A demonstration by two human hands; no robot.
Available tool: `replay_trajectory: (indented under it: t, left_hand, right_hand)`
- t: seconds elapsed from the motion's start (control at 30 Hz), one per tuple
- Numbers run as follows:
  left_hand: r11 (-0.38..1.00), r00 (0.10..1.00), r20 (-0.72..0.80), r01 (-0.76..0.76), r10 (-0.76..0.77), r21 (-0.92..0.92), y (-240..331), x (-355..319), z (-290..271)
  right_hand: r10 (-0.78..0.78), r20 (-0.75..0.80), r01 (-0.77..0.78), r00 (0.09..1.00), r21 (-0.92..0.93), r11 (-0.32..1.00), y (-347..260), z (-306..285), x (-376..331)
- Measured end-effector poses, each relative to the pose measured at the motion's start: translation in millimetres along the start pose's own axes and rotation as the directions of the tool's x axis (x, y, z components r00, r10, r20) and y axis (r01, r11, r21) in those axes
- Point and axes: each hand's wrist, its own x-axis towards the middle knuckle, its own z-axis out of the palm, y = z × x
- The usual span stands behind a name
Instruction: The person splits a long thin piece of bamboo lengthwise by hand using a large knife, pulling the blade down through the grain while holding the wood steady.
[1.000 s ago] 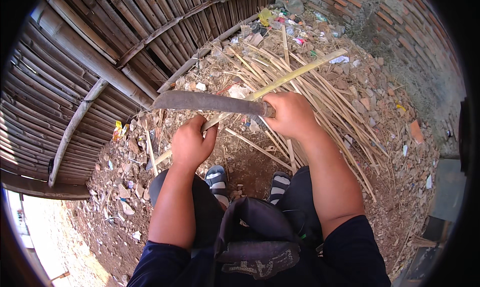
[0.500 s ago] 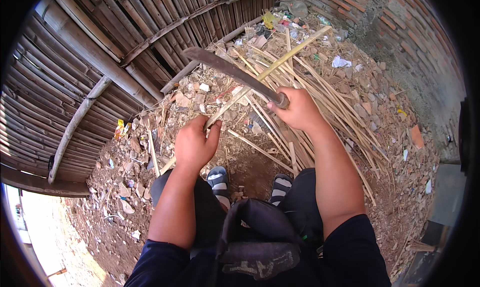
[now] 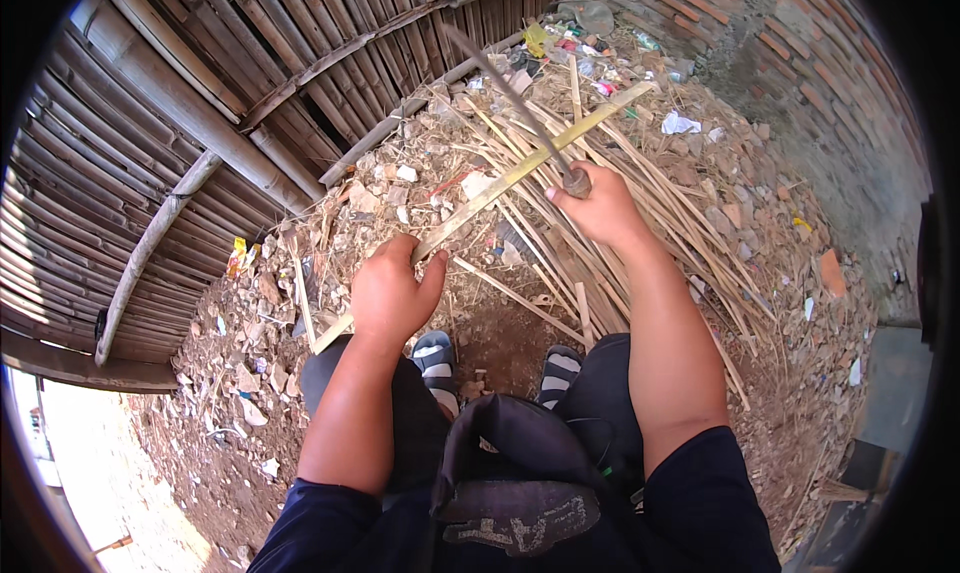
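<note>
My left hand (image 3: 392,290) is closed around a long pale bamboo strip (image 3: 483,197), which slants from by my left knee up to the far right. In my right hand (image 3: 603,205) is the handle of a machete (image 3: 516,105) with a long dark blade. The blade points away and to the left, turned nearly edge-on to me, and crosses the strip near the right hand. Whether blade and strip touch I cannot tell. Beneath both hands lies a loose pile of split bamboo strips (image 3: 650,198).
A bamboo wall (image 3: 170,103) rises at the left, and a brick wall (image 3: 840,83) stands at the right. Rubble, stones and litter (image 3: 590,58) cover the ground around the pile. My sandalled feet (image 3: 435,363) are just below the strips.
The machete has turned: its tip has swung away and to the right, and the blade now shows thinner. The bamboo strip has shifted and turned slightly; the left hand stays on it.
</note>
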Motion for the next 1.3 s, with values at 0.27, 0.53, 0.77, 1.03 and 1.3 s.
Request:
replay_trajectory:
  t: [0.27, 0.53, 0.77, 1.03, 1.3]
  left_hand:
    - [0.998, 0.988, 0.143, 0.055, -0.055, 0.008, -1.3, -0.8, -3.0]
    - [0.997, 0.968, 0.241, 0.073, -0.071, 0.003, -8.7, 4.4, -2.1]
    - [0.999, 0.962, 0.27, -0.033, 0.04, -0.032, -6.2, 7.4, -1.2]
    - [1.0, 0.942, 0.335, 0.017, -0.022, 0.019, -7.2, 7.3, -9.0]
    - [0.999, 0.95, 0.311, 0.02, -0.032, 0.044, -15.4, 7.5, 0.0]
  right_hand:
    - [0.006, 0.236, 0.006, 0.972, -0.047, 0.999, -9.7, 1.7, -7.3]
    - [-0.057, 0.262, 0.117, 0.964, -0.22, 0.969, -32.4, 14.0, -20.5]
    - [-0.078, 0.323, 0.102, 0.943, -0.06, 0.993, -17.6, 15.4, -11.5]
    - [-0.133, 0.268, 0.184, 0.954, -0.177, 0.967, -29.7, 25.6, -15.5]
    - [-0.073, 0.315, 0.163, 0.946, -0.272, 0.948, -52.4, 38.1, -29.0]
